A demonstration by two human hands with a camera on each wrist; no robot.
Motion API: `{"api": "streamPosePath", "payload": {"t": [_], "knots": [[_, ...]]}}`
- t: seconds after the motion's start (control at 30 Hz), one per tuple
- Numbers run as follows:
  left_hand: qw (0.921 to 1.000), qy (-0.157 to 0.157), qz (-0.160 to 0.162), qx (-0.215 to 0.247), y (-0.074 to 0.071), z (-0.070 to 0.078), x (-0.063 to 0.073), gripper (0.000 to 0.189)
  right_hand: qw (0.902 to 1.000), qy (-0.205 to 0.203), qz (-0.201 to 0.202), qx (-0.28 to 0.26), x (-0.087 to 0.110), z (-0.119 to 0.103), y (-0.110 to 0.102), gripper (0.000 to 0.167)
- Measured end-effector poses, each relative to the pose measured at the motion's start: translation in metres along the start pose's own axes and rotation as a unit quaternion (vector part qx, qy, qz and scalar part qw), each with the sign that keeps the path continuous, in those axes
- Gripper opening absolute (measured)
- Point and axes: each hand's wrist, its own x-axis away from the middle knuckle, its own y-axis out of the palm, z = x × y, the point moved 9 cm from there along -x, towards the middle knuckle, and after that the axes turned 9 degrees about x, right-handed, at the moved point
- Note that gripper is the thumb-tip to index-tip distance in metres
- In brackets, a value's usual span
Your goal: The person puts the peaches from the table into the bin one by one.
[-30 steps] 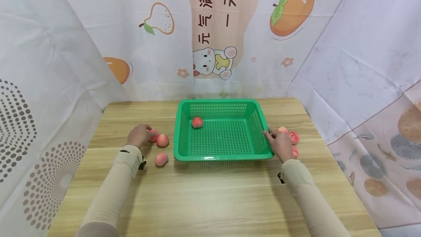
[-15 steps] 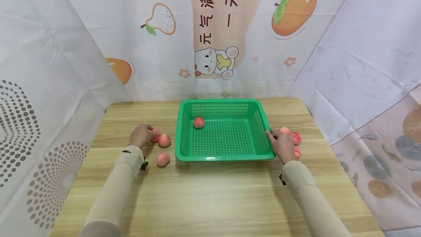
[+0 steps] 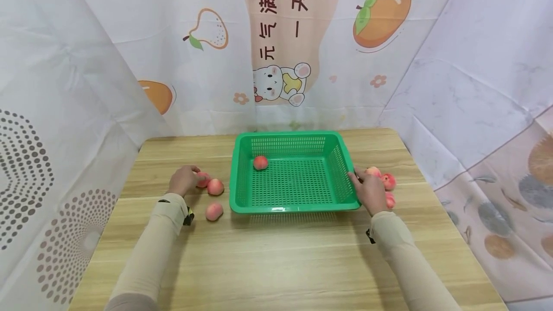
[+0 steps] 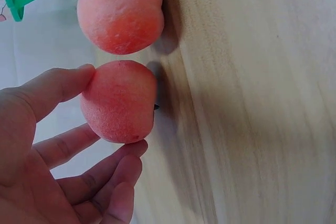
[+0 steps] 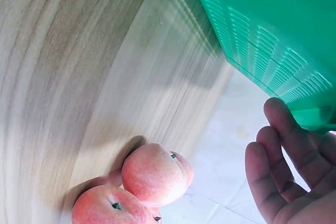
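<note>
My left hand (image 3: 183,180) pinches a pink-red peach (image 4: 119,103) between thumb and fingertips, low over the wooden table on the left. A second peach (image 4: 122,11) sits right beside it, and another peach (image 3: 213,211) lies a little nearer me. A green perforated basket (image 3: 294,209) stands in the middle, holding one peach (image 3: 260,162) at its left. On its right side, my right hand (image 3: 370,191) grips the rim; in the right wrist view the fingers reach under the edge, and the thumb is mostly hidden.
Several peaches (image 3: 388,182) lie together on the wooden table (image 3: 281,258) just right of the right hand, partly hidden behind it. A printed white curtain (image 3: 207,85) hangs along the table's back edge, with more cloth at both sides.
The whole head view shifts slightly. Both hands, the basket and the peaches keep their places relative to one another.
</note>
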Motion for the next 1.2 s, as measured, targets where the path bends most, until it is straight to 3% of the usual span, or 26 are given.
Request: {"api": "streamPosePath", "payload": {"t": [0.5, 0.8, 1.2], "knots": [[0.9985, 0.027, 0.045, 0.014, -0.023, 0.027, 0.001, 0.054, 1.0000, -0.002, 0.002, 0.003, 0.001, -0.004, -0.003, 0.046], [0.9942, 0.082, 0.069, -0.007, -0.027, 0.048, 0.000, 0.057, 0.9998, -0.001, -0.012, 0.013, 0.001, -0.003, -0.002, 0.049], [0.9799, 0.169, 0.096, 0.045, -0.032, 0.082, 0.002, 0.052, 0.9993, 0.016, -0.031, 0.011, -0.001, -0.001, 0.000, 0.050]]}}
